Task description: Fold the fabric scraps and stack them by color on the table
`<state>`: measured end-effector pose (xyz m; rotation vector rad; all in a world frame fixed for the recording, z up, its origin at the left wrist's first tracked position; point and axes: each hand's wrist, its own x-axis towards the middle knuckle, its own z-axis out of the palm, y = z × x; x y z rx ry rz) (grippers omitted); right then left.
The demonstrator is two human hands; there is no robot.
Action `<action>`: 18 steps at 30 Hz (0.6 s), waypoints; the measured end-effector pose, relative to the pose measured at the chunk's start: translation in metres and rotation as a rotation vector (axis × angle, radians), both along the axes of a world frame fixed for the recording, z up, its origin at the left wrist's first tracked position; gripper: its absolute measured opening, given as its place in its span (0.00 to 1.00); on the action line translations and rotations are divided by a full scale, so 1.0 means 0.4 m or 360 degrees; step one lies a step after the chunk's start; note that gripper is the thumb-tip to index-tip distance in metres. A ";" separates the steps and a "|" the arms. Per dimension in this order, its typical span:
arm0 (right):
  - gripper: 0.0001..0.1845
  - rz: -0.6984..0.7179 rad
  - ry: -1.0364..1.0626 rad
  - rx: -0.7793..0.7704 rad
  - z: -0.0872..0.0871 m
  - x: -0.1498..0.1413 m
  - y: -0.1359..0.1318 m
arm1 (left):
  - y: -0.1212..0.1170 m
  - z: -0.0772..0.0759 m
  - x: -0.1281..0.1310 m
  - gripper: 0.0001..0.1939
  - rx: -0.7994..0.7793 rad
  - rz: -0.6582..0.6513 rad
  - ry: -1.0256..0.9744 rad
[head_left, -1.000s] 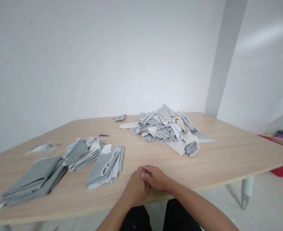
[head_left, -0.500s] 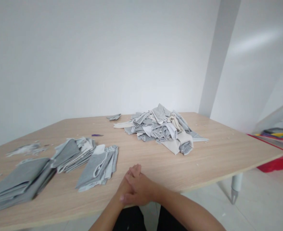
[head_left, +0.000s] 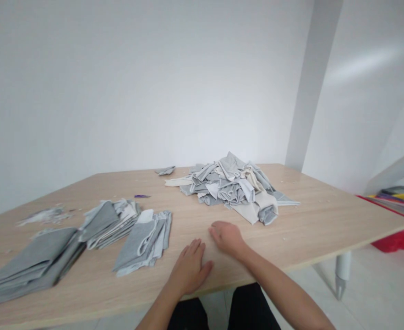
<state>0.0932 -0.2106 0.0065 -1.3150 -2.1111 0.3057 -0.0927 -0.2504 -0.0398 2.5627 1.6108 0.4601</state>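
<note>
My left hand (head_left: 190, 266) lies palm down on the wooden table (head_left: 312, 220) near its front edge, thumb apart from the fingers, with nothing in it. Just to its right, my right hand (head_left: 227, 237) is over the tabletop with its fingers curled in. No object shows in that hand, and the hands are apart. A folded grey and white cloth stack (head_left: 143, 243) lies nearest, left of my left hand. Beyond my right hand rises a loose heap of grey, white and beige cloth pieces (head_left: 231, 183).
Farther left are a second cloth stack (head_left: 111, 222) and a larger folded grey stack (head_left: 33, 263). White scraps (head_left: 47, 215), a small purple tool (head_left: 142, 196) and a grey cloth piece (head_left: 165, 171) lie behind. A red container (head_left: 396, 238) stands beyond the right edge.
My hands were clasped together, the right one over the left half a second ago. Now they are separated, the right having moved forward and right. The view has shifted slightly.
</note>
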 end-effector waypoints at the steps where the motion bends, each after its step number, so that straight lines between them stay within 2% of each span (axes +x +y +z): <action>1: 0.18 -0.0211 -0.0042 0.0057 0.007 0.030 0.035 | -0.003 0.003 0.002 0.33 -0.0016 0.0011 0.0006; 5: 0.17 -0.0714 -0.0100 0.0134 0.035 0.156 0.155 | -0.010 0.011 0.004 0.34 -0.0062 0.0043 0.0069; 8: 0.20 -0.0985 -0.0105 0.0134 0.042 0.226 0.215 | -0.010 0.015 0.005 0.35 -0.0074 0.0059 0.0104; 11: 0.24 -0.1140 -0.0090 0.0060 0.037 0.260 0.261 | -0.009 0.013 0.005 0.35 -0.0073 0.0065 0.0107; 18: 0.18 -0.1332 0.0041 -0.0244 0.056 0.291 0.350 | -0.014 0.009 0.007 0.33 -0.0083 0.0094 0.0070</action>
